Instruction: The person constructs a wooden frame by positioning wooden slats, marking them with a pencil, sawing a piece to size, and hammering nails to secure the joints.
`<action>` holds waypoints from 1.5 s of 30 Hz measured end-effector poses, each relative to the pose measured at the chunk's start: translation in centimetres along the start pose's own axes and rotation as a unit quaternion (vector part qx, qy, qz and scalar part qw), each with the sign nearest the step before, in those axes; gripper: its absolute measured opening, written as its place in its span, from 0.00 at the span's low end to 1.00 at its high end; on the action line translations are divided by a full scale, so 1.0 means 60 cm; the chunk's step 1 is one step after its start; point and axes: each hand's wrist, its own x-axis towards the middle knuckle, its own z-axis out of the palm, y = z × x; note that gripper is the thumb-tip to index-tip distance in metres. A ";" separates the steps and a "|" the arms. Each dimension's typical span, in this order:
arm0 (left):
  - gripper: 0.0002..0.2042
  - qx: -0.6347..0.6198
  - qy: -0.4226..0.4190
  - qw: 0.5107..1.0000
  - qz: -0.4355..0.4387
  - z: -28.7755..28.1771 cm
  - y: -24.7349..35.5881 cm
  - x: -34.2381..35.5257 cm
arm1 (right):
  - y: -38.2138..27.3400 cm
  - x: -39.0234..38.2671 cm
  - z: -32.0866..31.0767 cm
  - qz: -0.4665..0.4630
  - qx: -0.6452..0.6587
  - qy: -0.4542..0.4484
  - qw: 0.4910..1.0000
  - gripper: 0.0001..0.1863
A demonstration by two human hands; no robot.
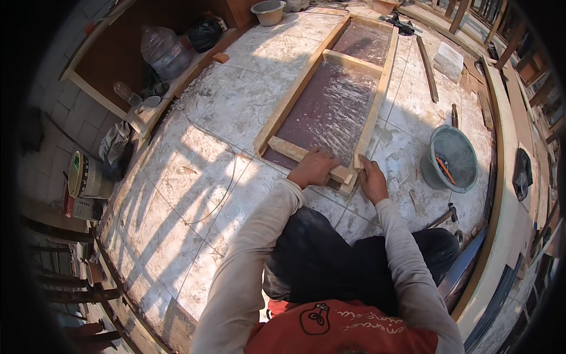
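Wooden frame (292,99), near end: left hand (313,167), fingers curled over crosspiece (286,147); right hand (373,182) pinching small block (358,162) (contact partly hidden). We judge fitting underway, next needing alignment.

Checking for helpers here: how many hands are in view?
2: the left hand on a wooden crosspiece, the right hand on a small wooden block.
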 end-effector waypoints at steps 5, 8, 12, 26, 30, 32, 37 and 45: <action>0.22 0.013 0.038 0.998 0.042 -0.001 0.026 0.015 | 0.080 0.013 -0.001 -0.075 0.039 0.154 0.984 0.18; 0.22 0.001 0.068 0.998 0.013 0.017 -0.001 -0.014 | 0.090 0.017 -0.004 0.124 0.220 0.081 0.964 0.15; 0.22 -0.007 0.035 0.999 0.013 0.018 -0.007 -0.014 | 0.136 0.013 0.003 0.124 0.279 0.126 0.944 0.13; 0.26 0.020 0.025 0.998 -0.048 0.037 -0.027 0.014 | 0.128 0.001 -0.058 0.078 0.234 0.194 0.949 0.15; 0.27 0.011 -0.021 0.998 -0.060 0.025 -0.011 0.054 | 0.047 -0.041 -0.145 -0.035 0.172 0.160 0.971 0.11; 0.28 0.021 0.031 0.998 -0.042 0.060 -0.010 0.078 | 0.050 -0.083 -0.223 -0.093 0.107 0.202 0.969 0.11; 0.27 0.039 0.007 0.997 -0.064 0.054 -0.004 0.118 | 0.167 -0.230 -0.390 0.052 0.173 0.347 0.920 0.13; 0.24 0.012 0.008 0.998 -0.053 0.054 0.070 0.165 | 0.526 -0.343 -0.416 0.303 0.380 0.212 0.848 0.18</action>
